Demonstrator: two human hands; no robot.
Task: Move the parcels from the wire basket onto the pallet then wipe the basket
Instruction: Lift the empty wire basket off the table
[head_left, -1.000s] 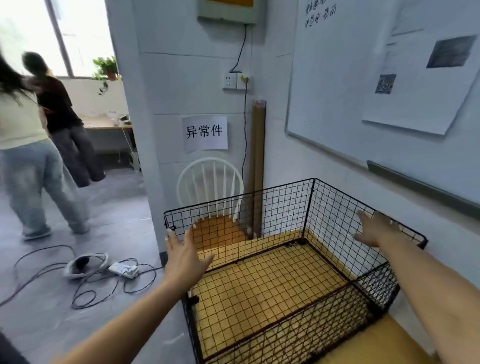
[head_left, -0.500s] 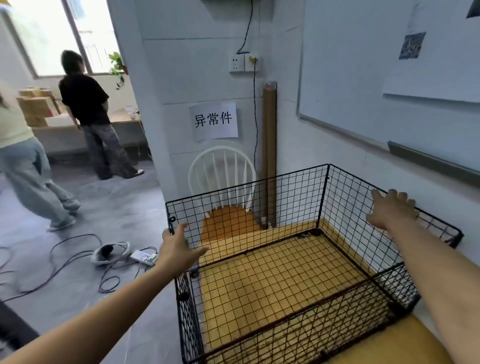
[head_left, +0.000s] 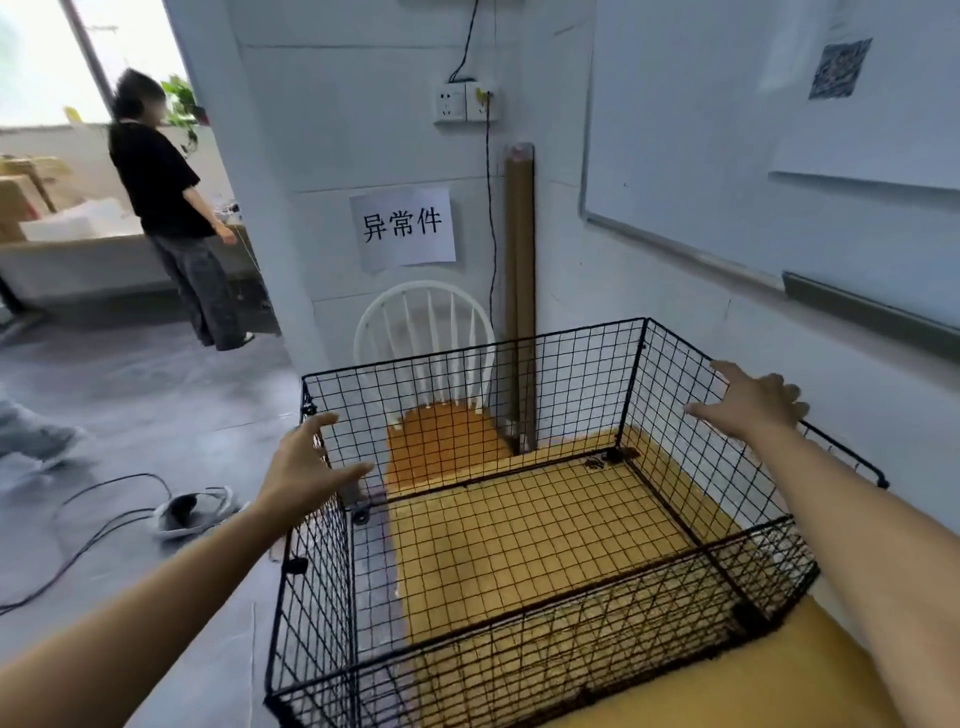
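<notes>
So the wire basket (head_left: 519, 629) sits in the corner of the room, open top facing up, on a yellow surface (head_left: 675, 691). Its left strip hangs past that surface's left edge, so you see grey floor (head_left: 156, 415) through the mesh there.

Room to move: the right side is tight. The basket's right wall runs close along the white room wall under the whiteboard (head_left: 727, 130). Behind the far wall there's a white chair (head_left: 426, 322) just beside it, and a cardboard tube (head_left: 519, 286) stands upright in the corner near the far-right corner of the basket. The left side opens onto floor, but loose cables (head_left: 104, 519) lie near that edge. A person in a black top (head_left: 161, 197) stands well apart by a table (head_left: 78, 249).

Orientation: it looks a bit longer across, left to right, than front to back, though the wide lens bends things, so I can't be sure.

The 2 hands: left hand (head_left: 306, 467) is at the far-left corner of the rim, fingers spread and relaxed, gripping nothing; can't tell if it touches the wire. Right hand (head_left: 753, 405) is palm down with fingers splayed at the top edge of the right wall, not curled round it.
</notes>
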